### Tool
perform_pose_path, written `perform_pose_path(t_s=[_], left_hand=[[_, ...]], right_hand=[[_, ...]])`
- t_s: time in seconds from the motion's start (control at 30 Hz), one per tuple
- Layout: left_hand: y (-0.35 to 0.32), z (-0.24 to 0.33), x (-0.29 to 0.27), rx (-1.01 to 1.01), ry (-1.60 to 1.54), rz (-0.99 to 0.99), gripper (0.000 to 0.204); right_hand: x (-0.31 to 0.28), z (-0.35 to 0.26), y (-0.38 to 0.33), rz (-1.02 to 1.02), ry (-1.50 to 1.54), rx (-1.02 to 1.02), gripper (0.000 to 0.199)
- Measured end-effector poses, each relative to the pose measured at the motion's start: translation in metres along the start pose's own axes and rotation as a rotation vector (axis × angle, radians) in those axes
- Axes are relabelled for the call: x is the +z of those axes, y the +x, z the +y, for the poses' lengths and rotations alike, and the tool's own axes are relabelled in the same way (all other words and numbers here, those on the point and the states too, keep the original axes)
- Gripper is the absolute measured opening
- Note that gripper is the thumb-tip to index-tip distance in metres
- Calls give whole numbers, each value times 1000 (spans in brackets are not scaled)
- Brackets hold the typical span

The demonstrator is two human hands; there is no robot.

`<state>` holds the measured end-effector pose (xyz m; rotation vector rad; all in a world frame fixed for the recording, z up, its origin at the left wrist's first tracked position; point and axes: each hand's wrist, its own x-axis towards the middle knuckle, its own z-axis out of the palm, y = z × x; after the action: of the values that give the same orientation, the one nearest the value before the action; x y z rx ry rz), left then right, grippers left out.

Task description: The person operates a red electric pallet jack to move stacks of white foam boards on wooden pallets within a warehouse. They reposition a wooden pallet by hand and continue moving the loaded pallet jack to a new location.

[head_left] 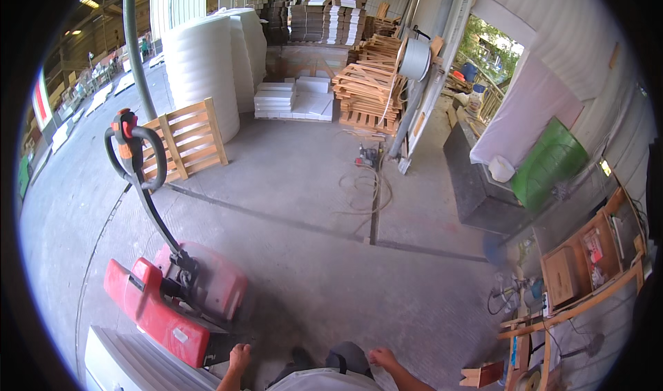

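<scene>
Low in the view, my left hand [239, 357] is held with curled fingers, and nothing shows in it. It is nearest to the red electric pallet truck [166, 311], whose black loop handle [160, 157] rises on a dark curved tiller. My right hand [382, 358] hangs at my other side, also with fingers curled and no object visible in it. Neither hand seems to touch anything. Beside the truck, at lower left, lies a stack of white sheets [124, 363].
Ahead stand white foam rolls [200, 80], a leaning wooden pallet [185, 139], white blocks [297, 101] and piled wooden frames [369, 87]. A hose [366, 191] lies coiled on the concrete floor. To the right are a green drum [549, 163] and a cluttered wooden shelf [577, 273].
</scene>
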<state>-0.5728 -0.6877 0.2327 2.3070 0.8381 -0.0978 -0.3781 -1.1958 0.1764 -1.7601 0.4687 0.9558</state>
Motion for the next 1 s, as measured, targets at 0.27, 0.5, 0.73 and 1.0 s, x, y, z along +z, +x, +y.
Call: perform_pose_path(t_s=[0.27,0.5,0.73,1.0], left_hand=[[117,82,-30,-271,-253,310,38],[177,179,-81,-388,-351,508,38],[223,232,-158,-526,-434,825,37],[319,284,-312,-355,-552,1353,43]], right_hand=[[-44,3,68,10,-130,171,26],[-109,-198,192,-73,-344,102,25],[-83,-488,339,-175,-525,-241,24],[102,-689,400,-397,-718,-419,23]])
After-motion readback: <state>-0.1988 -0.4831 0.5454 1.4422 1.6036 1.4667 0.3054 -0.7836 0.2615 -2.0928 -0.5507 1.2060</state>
